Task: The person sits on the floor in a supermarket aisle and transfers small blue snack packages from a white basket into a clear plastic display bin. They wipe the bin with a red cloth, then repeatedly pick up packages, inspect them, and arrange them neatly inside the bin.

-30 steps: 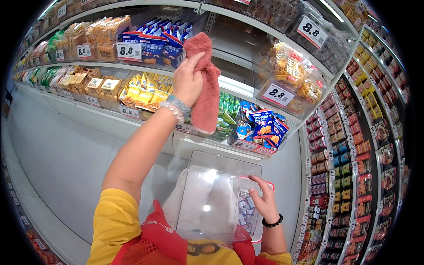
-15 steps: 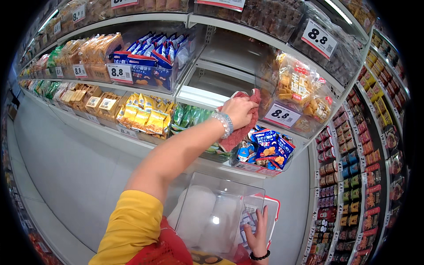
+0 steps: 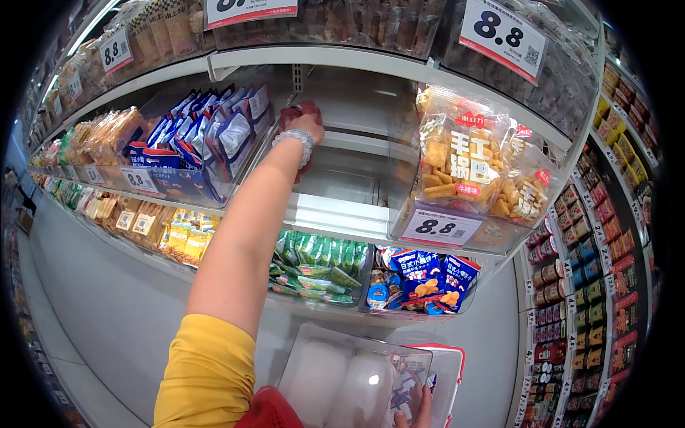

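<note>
My left hand (image 3: 307, 128) is closed on a red cloth (image 3: 290, 115), deep in a bare gap of the shelf (image 3: 335, 207). It is close to the clear side wall of the bin of blue-and-white snack bags (image 3: 207, 128). Part of the cloth hangs down beside my wrist. Low in front of me, my right hand (image 3: 419, 412) grips the right side of a clear plastic bin (image 3: 300, 357); only some fingers show at the lower edge. Through the bin, two white rounded shapes are visible, and small packets lie by its right end.
Right of the gap stands a bin of rice cracker bags (image 3: 464, 153). Below are green packets (image 3: 317, 264) and blue biscuit bags (image 3: 428, 278). A white basket with a red rim (image 3: 448, 371) is beside the clear bin. An upper shelf edge (image 3: 342, 60) overhangs my arm.
My left hand has moved the cloth left and farther back, from beside the rice cracker bin to the gap's left side. The view has shifted closer to the shelf.
</note>
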The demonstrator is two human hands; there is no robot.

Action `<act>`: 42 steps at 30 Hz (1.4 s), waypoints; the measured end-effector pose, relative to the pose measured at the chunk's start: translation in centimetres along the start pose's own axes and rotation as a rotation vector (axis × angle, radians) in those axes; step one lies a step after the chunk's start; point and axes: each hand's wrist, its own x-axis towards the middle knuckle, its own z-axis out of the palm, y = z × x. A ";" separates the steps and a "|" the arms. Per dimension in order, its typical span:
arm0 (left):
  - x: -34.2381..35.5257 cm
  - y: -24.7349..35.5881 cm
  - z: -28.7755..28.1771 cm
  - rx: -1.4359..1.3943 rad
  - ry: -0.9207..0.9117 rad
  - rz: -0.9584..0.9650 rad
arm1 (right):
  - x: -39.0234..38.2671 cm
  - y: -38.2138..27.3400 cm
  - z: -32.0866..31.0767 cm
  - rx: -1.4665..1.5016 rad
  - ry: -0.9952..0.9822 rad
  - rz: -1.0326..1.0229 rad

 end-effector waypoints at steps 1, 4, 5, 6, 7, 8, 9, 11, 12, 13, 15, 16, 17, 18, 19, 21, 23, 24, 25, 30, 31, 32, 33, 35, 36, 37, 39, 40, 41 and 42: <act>0.0 1.2 0.3 -0.002 -0.037 0.008 | 0.0 -0.5 0.0 0.004 0.007 0.030; -0.7 4.6 1.5 -0.131 -0.127 0.248 | 0.4 -1.9 0.1 0.012 0.018 0.112; -1.1 5.9 2.4 -0.178 -0.132 0.362 | 0.4 -2.2 0.0 0.015 0.014 0.136; -1.8 7.3 3.1 -0.224 -0.130 0.475 | 0.5 -2.6 0.0 0.020 0.010 0.159; -2.5 8.6 3.8 -0.243 -0.093 0.492 | 0.3 -2.9 0.0 0.023 0.007 0.183; -2.9 9.3 4.0 -0.266 -0.055 0.513 | 0.4 -3.5 -0.1 0.033 0.008 0.216; -2.8 8.8 3.6 -0.336 -0.035 0.487 | 0.3 -4.1 -0.1 0.045 0.005 0.257; -2.7 7.7 2.3 -0.471 0.006 0.431 | 0.2 -4.8 0.0 0.059 0.002 0.295; -2.9 7.2 1.6 -0.559 0.040 0.378 | 0.1 -4.2 0.1 0.019 0.013 0.190; -3.2 6.7 1.0 -0.646 0.077 0.321 | 0.0 -3.8 0.0 -0.027 0.031 0.084; -4.9 6.0 -1.0 -0.761 0.296 0.249 | -0.1 -1.5 0.0 -0.056 0.031 -0.010; -6.2 5.7 -2.0 -0.889 0.391 0.249 | -0.1 -0.1 -0.4 -0.053 0.027 0.006; -8.1 5.7 -4.0 -0.887 0.470 0.263 | 0.3 1.0 -0.6 -0.044 0.025 0.016; -10.0 6.0 -5.7 -0.899 0.536 0.274 | 0.5 1.7 -0.9 -0.038 0.013 0.069; -11.6 5.9 -7.1 -0.923 0.584 0.350 | 0.7 2.2 -1.1 -0.034 0.000 0.121; -14.8 5.2 -10.1 -0.955 0.691 0.500 | 0.2 0.2 -0.9 0.001 -0.051 0.186; -18.6 3.2 -12.8 -0.907 0.719 0.590 | -0.3 -5.4 0.1 0.055 -0.143 0.238; -20.5 2.4 -13.7 -0.915 0.725 0.633 | -0.7 -4.6 0.2 0.102 -0.064 0.146; -22.7 1.5 -14.6 -0.888 0.713 0.629 | -0.5 -3.0 0.5 0.149 0.013 0.052; -32.7 -8.1 -13.5 -0.988 0.603 0.456 | -1.3 -1.8 0.9 0.242 0.098 -0.071; -34.3 -10.1 -12.6 -0.996 0.608 0.364 | -1.3 -1.6 0.9 0.231 0.088 -0.082; -35.7 -12.4 -11.6 -1.005 0.613 0.273 | -1.4 -1.5 0.9 0.217 0.079 -0.093; -36.5 -15.6 -9.7 -1.115 0.576 0.140 | -1.4 -1.5 1.0 0.211 0.065 -0.109; -38.0 -19.5 -8.3 -1.352 0.524 -0.135 | -1.1 -1.1 0.7 0.205 0.072 -0.108; -38.8 -20.7 -8.5 -1.463 0.518 -0.278 | -1.0 -0.9 0.6 0.205 0.076 -0.107; -39.1 -21.2 -8.6 -1.571 0.506 -0.424 | -0.8 -0.6 0.4 0.203 0.080 -0.106; -38.4 -22.0 -9.3 -1.617 0.644 -0.419 | -0.9 -0.6 0.7 0.205 0.080 -0.093; -37.8 -22.3 -9.7 -1.639 0.712 -0.415 | -1.0 -0.9 0.9 0.225 0.105 -0.057; -37.1 -21.9 -9.9 -1.608 0.761 -0.371 | -1.5 -2.6 1.5 0.244 0.134 -0.014; -36.0 -22.7 -9.8 -1.447 0.885 -0.310 | -1.7 -3.6 2.0 0.266 0.154 0.021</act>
